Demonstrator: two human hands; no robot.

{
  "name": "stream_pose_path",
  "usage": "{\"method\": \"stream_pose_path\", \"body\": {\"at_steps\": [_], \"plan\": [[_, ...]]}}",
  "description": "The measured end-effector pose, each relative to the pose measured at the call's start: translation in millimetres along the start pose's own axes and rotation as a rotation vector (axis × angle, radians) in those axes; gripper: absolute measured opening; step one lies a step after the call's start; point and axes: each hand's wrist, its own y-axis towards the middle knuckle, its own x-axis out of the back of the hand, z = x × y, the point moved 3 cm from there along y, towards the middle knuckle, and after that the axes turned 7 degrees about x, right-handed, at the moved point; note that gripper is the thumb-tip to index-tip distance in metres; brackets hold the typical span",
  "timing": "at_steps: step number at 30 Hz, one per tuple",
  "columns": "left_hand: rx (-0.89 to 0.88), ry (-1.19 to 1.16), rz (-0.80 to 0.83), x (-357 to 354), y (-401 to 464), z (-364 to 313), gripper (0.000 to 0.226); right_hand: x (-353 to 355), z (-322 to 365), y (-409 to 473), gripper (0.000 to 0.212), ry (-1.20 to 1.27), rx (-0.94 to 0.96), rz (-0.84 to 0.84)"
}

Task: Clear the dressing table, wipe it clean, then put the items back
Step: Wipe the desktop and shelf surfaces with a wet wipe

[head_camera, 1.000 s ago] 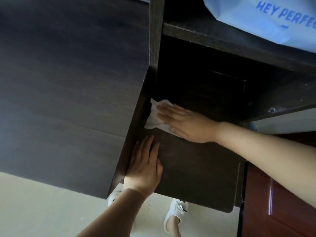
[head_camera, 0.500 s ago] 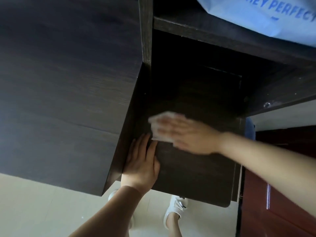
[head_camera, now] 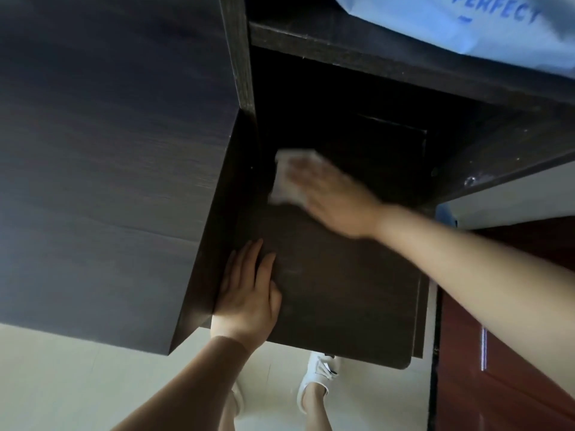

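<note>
Since 0.5 s ago, right hand (head_camera: pixel 334 197) w/ white cloth (head_camera: pixel 287 178) slid farther back into the recess, blurred, fingers flat pressing cloth on dark surface (head_camera: pixel 342 290). Left hand (head_camera: pixel 249 293) stays spread flat nearer front edge, just below-left of cloth. Blue bag (head_camera: pixel 466 23) on shelf above right hand.

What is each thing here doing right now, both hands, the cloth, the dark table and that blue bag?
Right hand: flat on the white wipe, motion-blurred.
White wipe: pressed to the table near the left wall, partly under the fingers.
Left hand: palm down, flat on the table's front left corner.
Dark table surface: bare apart from hands and wipe.
Blue bag: lying on the shelf above.
</note>
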Motion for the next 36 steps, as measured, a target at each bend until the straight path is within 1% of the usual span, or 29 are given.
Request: {"method": "stream_pose_path", "body": {"at_steps": [2, 3, 4, 7, 8, 9, 10, 12, 14, 17, 19, 21, 23, 25, 26, 28, 29, 30, 31, 32, 33, 34, 36], "plan": [[0.003, 0.013, 0.003, 0, 0, 0, 0.040, 17, -37, 31, 0.052, 0.084, -0.346, -0.098], [0.002, 0.013, 0.001, 0, 0, 0, 0.039, 20, -42, 44, 0.051, 0.110, -0.450, -0.114], [-0.001, 0.011, -0.007, 0, 0, 0, 0.039, 21, -39, 54, 0.052, 0.111, -0.471, -0.119], [-0.003, 0.012, -0.021, 1, -1, 0, 0.039, 21, -25, 53, 0.054, 0.089, -0.335, -0.085], [-0.003, 0.014, -0.019, 1, -1, 0, 0.039, 21, -31, 41, 0.054, 0.086, -0.356, -0.112], [-0.005, 0.017, -0.020, 1, -1, 0, 0.039, 19, -42, 26, 0.053, 0.093, -0.433, -0.153], [-0.006, 0.021, -0.020, 1, -1, 0, 0.039, 18, -53, 7, 0.053, 0.099, -0.548, -0.210], [-0.008, 0.027, -0.019, 1, 0, -1, 0.039, 17, -68, -29, 0.057, 0.105, -0.841, -0.293], [-0.010, 0.026, -0.019, 1, 0, -1, 0.039, 18, -76, -40, 0.060, 0.182, -1.081, -0.290], [-0.011, 0.014, -0.016, 0, -1, -1, 0.039, 30, -83, -18, 0.064, 0.402, -1.328, -0.259], [-0.009, 0.000, -0.017, 1, 0, -1, 0.039, 38, -86, -7, 0.067, 0.430, -1.397, -0.274], [-0.013, -0.006, -0.028, 0, 1, 0, 0.039, 33, -82, -14, 0.065, 0.420, -1.346, -0.277], [-0.023, -0.007, -0.040, 1, 0, -1, 0.038, 20, -57, -37, 0.063, 0.351, -1.221, -0.284], [-0.022, -0.012, -0.044, 2, 0, -1, 0.038, -2, -12, -65, 0.064, 0.217, -1.065, -0.278], [-0.019, -0.009, -0.043, 2, 0, -1, 0.038, -13, 17, -81, 0.066, 0.156, -0.974, -0.232], [-0.018, -0.011, -0.043, 2, 0, -1, 0.039, -34, 81, -108, 0.068, 0.095, -0.712, -0.091], [-0.022, -0.018, -0.043, 2, 0, -1, 0.039, -43, 106, -119, 0.066, 0.071, -0.534, -0.027], [-0.026, -0.019, -0.044, 1, 0, -1, 0.040, -48, 119, -125, 0.064, 0.055, -0.357, 0.028], [-0.030, -0.016, -0.050, 1, 0, -1, 0.040, -46, 115, -126, 0.060, 0.053, -0.207, 0.077], [-0.032, -0.014, -0.055, 1, 0, -1, 0.040, -39, 98, -119, 0.056, 0.011, -0.112, 0.075], [-0.032, -0.010, -0.060, 1, 0, -1, 0.040, -30, 71, -106, 0.054, -0.056, -0.116, 0.059], [-0.028, 0.000, -0.062, 1, 0, -2, 0.039, -18, 38, -89, 0.053, -0.069, -0.234, 0.024], [-0.018, 0.020, -0.059, 0, -1, -1, 0.039, 7, -34, -57, 0.052, 0.074, -0.620, -0.118]]}}
